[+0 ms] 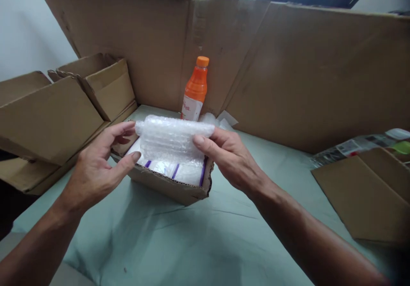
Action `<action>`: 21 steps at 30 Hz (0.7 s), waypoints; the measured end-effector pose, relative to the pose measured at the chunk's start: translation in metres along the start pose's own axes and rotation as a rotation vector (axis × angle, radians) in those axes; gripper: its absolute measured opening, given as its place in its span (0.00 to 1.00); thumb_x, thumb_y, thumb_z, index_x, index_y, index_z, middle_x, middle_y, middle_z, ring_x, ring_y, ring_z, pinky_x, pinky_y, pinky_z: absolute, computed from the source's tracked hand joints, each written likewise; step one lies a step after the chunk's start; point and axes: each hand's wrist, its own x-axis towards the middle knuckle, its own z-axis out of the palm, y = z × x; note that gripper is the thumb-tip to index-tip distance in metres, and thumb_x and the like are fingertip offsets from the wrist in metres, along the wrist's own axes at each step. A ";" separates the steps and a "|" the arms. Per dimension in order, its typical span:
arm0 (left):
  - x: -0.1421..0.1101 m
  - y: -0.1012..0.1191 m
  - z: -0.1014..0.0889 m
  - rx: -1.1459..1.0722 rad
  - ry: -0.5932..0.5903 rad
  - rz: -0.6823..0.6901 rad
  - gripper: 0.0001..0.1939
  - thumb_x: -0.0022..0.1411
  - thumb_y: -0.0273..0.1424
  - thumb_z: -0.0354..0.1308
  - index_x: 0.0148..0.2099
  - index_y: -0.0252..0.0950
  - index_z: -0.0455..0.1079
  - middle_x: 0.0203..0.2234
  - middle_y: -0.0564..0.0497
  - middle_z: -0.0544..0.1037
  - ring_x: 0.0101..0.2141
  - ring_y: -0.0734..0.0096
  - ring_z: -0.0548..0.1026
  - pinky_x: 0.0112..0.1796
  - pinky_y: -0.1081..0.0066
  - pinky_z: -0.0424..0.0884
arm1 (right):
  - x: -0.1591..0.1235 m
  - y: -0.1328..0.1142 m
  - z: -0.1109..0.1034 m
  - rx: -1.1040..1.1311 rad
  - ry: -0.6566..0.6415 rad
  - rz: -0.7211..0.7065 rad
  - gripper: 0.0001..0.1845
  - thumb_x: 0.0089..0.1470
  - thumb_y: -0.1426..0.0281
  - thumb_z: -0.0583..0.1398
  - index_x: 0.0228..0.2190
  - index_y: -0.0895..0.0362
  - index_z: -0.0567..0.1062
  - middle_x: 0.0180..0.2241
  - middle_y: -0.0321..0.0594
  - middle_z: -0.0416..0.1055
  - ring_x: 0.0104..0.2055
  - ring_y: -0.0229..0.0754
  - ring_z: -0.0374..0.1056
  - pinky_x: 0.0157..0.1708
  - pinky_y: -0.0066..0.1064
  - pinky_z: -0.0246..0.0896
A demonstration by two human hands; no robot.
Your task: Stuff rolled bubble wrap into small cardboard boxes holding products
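Observation:
A folded piece of bubble wrap (pixel 169 138) lies over the top of a small open cardboard box (pixel 169 188). Under its near edge, white items with purple stripes (pixel 176 172) fill the box; the rest of them is hidden. My right hand (pixel 227 151) pinches the right end of the wrap between thumb and fingers. At the box's left side is my left hand (pixel 101 162), thumb and fingers spread, with its fingertips beside the left end of the wrap.
Behind the box an orange bottle (pixel 195 89) stands against a tall cardboard panel (pixel 307 76). Open cardboard boxes (pixel 51 119) are at the left. On the right lie a clear plastic bottle (pixel 349 149) and another cardboard box (pixel 368 192). A pale green cover (pixel 192 243) spreads over the table.

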 end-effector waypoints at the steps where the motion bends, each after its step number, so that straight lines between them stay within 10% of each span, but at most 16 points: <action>1: 0.004 0.000 0.001 -0.020 -0.019 -0.003 0.29 0.62 0.37 0.60 0.64 0.40 0.63 0.51 0.46 0.75 0.47 0.62 0.75 0.51 0.61 0.71 | 0.004 0.000 0.000 0.019 -0.036 0.029 0.18 0.63 0.56 0.58 0.35 0.59 0.75 0.29 0.36 0.70 0.32 0.36 0.68 0.30 0.26 0.65; 10: 0.025 0.008 -0.007 -0.246 -0.131 -0.071 0.19 0.59 0.28 0.61 0.54 0.39 0.74 0.45 0.51 0.81 0.38 0.70 0.78 0.36 0.75 0.73 | 0.022 -0.001 0.003 -0.308 -0.254 0.083 0.24 0.66 0.54 0.54 0.26 0.59 0.72 0.24 0.35 0.69 0.26 0.35 0.65 0.25 0.26 0.58; 17: 0.052 0.005 -0.009 -0.434 -0.093 -0.204 0.14 0.58 0.27 0.61 0.47 0.29 0.76 0.31 0.52 0.81 0.29 0.74 0.75 0.29 0.76 0.70 | 0.008 -0.012 0.016 -0.748 0.084 -0.287 0.30 0.58 0.54 0.62 0.56 0.55 0.66 0.55 0.48 0.68 0.54 0.55 0.66 0.52 0.46 0.62; 21: 0.062 0.011 -0.005 -0.459 -0.219 -0.253 0.10 0.58 0.30 0.61 0.42 0.32 0.77 0.26 0.55 0.78 0.27 0.73 0.75 0.28 0.75 0.70 | 0.010 -0.020 0.029 -0.760 -0.029 -0.295 0.39 0.54 0.49 0.63 0.59 0.58 0.63 0.43 0.45 0.74 0.40 0.49 0.71 0.41 0.39 0.65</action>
